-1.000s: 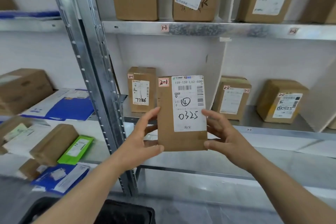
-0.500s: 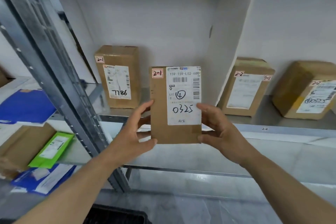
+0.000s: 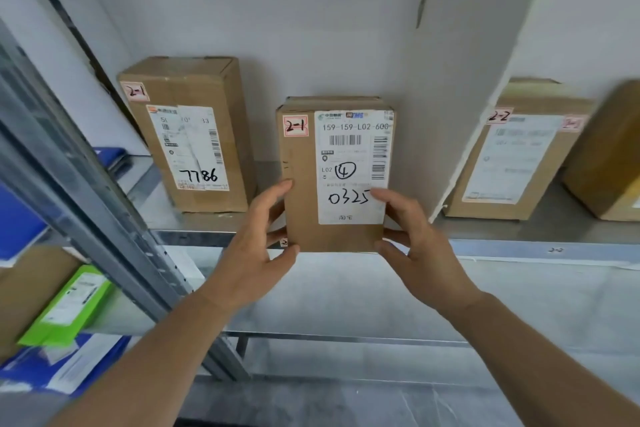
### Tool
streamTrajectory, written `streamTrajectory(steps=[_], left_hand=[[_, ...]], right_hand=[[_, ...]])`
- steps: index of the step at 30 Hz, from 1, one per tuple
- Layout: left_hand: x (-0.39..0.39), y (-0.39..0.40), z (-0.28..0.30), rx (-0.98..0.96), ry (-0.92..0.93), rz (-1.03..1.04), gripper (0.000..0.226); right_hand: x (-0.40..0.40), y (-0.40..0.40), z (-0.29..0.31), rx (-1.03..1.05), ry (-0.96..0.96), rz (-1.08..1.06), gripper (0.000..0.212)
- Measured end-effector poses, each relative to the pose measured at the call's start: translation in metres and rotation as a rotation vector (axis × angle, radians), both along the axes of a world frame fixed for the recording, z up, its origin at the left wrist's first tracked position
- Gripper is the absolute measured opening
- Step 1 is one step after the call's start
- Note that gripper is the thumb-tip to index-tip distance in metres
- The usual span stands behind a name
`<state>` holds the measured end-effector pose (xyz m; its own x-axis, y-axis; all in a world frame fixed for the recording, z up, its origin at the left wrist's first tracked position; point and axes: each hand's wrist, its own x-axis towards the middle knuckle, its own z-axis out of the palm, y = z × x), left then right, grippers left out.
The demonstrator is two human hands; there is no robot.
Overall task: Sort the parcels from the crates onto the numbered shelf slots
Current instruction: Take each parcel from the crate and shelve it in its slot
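A brown cardboard parcel (image 3: 301, 184) stands upright at the front edge of the metal shelf (image 3: 214, 237). It bears a red-framed tag "2-1" and a white label with "0325" written on it. My left hand (image 3: 258, 239) grips its lower left side, thumb on the front. My right hand (image 3: 412, 239) grips its lower right side, thumb over the label. Its bottom sits level with the shelf lip. Another parcel (image 3: 194, 135) tagged "2-1", marked "7786", stands to its left in the same slot.
A white divider (image 3: 460, 80) walls off the slot on the right; beyond it stand a parcel (image 3: 512, 156) tagged "2-2" and another brown box (image 3: 609, 156). A slanted metal upright (image 3: 83, 191) runs at left. Blue and green packets (image 3: 69, 305) lie on the neighbouring shelf.
Both hands have carried the parcel forward and up to the 2-1 slot. The view has closed in on the shelf; the upper shelf is out of sight.
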<state>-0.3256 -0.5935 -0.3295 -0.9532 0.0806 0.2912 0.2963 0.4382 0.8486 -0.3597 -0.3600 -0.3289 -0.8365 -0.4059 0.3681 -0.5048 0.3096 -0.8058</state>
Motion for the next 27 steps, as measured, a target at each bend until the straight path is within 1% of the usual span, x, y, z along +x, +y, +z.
streamTrajectory(steps=[3, 7, 9, 13, 18, 23, 27], left_hand=[[-0.013, -0.001, -0.01, -0.038, 0.061, 0.025, 0.096], [-0.032, -0.003, -0.02, -0.11, 0.173, 0.021, 0.09], [-0.041, -0.005, -0.025, -0.155, 0.214, 0.03, 0.085], [-0.054, -0.006, -0.028, -0.179, 0.257, 0.042, 0.083], [-0.059, -0.001, -0.026, -0.211, 0.277, 0.083, 0.071], [-0.058, -0.002, -0.024, -0.248, 0.268, 0.104, 0.071], [-0.045, -0.003, -0.02, -0.267, 0.223, 0.138, 0.072]], right_hand=[[-0.008, -0.009, -0.011, 0.037, 0.116, -0.094, 0.084], [-0.018, -0.022, -0.022, 0.145, 0.295, -0.239, 0.076], [-0.02, -0.029, -0.025, 0.159, 0.338, -0.309, 0.075], [-0.026, -0.042, -0.026, 0.167, 0.372, -0.417, 0.075], [-0.033, -0.048, -0.026, 0.176, 0.369, -0.459, 0.072], [-0.034, -0.051, -0.03, 0.209, 0.371, -0.479, 0.068], [-0.026, -0.049, -0.028, 0.244, 0.31, -0.564, 0.053]])
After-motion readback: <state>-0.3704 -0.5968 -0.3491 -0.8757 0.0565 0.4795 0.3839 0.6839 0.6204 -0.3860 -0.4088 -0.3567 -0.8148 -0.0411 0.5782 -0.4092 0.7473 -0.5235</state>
